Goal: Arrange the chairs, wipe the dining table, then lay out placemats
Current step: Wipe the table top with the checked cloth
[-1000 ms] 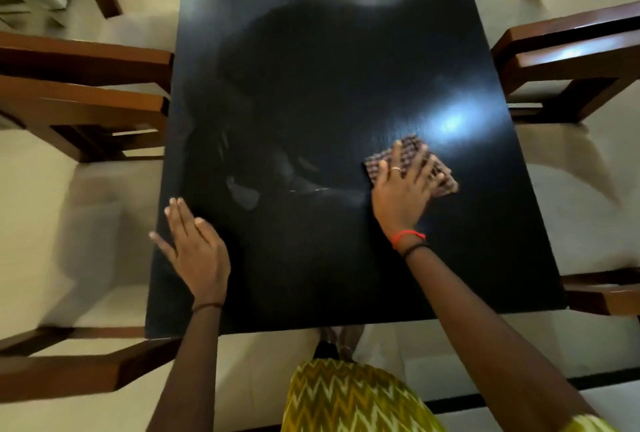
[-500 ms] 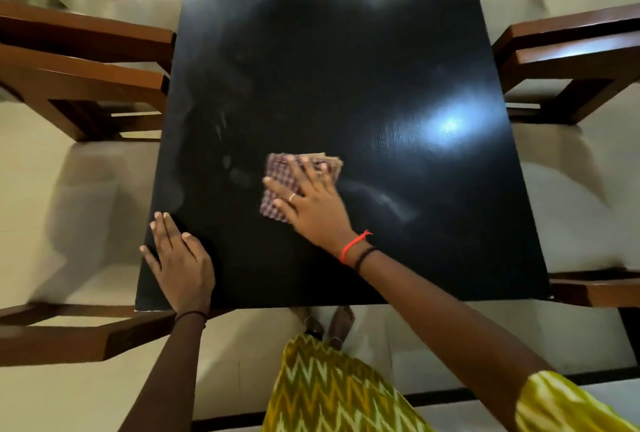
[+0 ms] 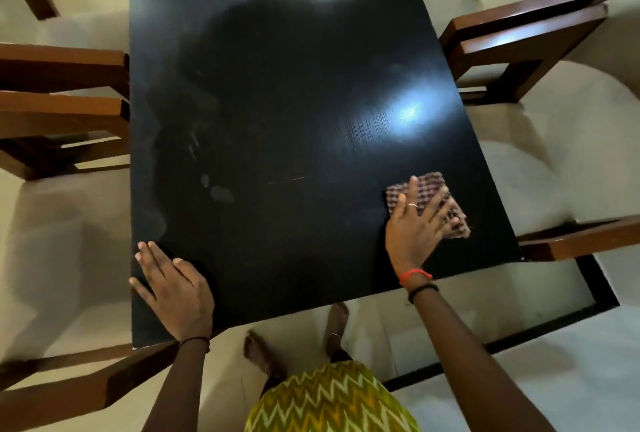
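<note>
A dark glossy dining table (image 3: pixel 277 102) fills the middle of the head view, with dull smears on its left half. My right hand (image 3: pixel 417 229) presses a folded checked cloth (image 3: pixel 431 194) flat on the table near its right edge, fingers spread and straight. My left hand (image 3: pixel 173 288) rests flat on the near left corner of the table, fingers straight. No placemats are in view.
Brown wooden chairs with pale seats stand along both long sides: two at the left (image 3: pixel 62 113), one at the right (image 3: pixel 526 40), and an armrest at the near right (image 3: pixel 581 241). Another wooden arm (image 3: pixel 69 390) lies at the near left. My feet stand under the near table edge.
My right hand has slid the cloth from the table's near middle to the right edge. My left hand has stayed on the near left corner.
</note>
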